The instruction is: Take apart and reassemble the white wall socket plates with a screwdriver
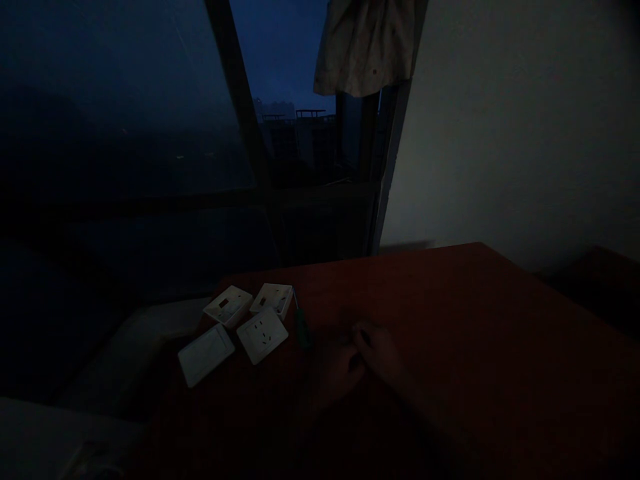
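Observation:
My left hand (339, 371) and my right hand (381, 351) meet over the table, fingers curled and touching. Both look closed, but the dim light hides whether anything small is between them. Left of them lies a green-handled screwdriver (302, 328), its shaft pointing to the far side. Beside it a white wall socket plate (263, 336) rests face up against a white mounting box (273, 299). Another white box (229, 306) sits further left, and a plain white plate (206, 356) lies in front of it.
The reddish-brown table (450, 320) stands against a dark window (175, 133) and a pale wall (510, 133). A cloth (367, 50) hangs at the window's upper right. A pale surface (65, 433) is at the lower left.

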The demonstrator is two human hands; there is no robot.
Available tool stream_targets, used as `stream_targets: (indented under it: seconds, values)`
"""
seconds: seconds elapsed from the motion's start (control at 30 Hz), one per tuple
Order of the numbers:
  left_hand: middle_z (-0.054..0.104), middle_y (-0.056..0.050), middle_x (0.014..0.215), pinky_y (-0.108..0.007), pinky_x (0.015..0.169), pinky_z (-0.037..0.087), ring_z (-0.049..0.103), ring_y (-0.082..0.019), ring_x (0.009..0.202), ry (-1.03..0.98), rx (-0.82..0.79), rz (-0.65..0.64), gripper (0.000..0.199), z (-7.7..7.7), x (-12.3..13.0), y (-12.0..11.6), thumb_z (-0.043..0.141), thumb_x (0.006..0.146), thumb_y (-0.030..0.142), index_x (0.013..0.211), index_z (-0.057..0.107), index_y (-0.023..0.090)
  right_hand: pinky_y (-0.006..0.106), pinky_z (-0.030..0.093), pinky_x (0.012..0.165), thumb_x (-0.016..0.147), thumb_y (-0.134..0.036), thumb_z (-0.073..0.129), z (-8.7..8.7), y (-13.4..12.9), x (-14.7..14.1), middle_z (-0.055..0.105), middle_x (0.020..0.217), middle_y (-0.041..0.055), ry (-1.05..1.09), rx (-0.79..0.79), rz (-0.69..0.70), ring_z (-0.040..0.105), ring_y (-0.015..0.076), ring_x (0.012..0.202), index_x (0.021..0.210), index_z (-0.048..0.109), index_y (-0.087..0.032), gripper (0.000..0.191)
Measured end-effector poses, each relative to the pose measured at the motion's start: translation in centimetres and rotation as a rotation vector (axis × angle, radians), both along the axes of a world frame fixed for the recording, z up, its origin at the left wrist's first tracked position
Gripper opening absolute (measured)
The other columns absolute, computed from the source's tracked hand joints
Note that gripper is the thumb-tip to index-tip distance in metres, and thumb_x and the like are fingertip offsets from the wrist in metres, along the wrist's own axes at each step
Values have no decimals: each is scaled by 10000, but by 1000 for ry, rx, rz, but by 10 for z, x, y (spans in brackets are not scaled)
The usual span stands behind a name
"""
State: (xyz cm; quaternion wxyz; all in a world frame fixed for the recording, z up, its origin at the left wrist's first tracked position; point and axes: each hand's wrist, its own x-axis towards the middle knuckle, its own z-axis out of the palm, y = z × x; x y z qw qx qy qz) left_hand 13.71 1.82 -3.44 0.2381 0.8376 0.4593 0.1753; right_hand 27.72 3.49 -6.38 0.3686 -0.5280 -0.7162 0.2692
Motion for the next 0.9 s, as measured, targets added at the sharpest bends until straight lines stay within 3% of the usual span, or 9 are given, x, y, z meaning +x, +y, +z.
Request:
stream_targets:
  seconds: [0.9]
  values:
    - [683,-63,977,-305,776,467,619,-213,887,5,0,-7,214,-4,-1,1,560,799,158,967,690,185,234,391,611,889,-227,408,0,0,0,639,736,18,-10,-4,6,601,146,672,749,561,-203,209]
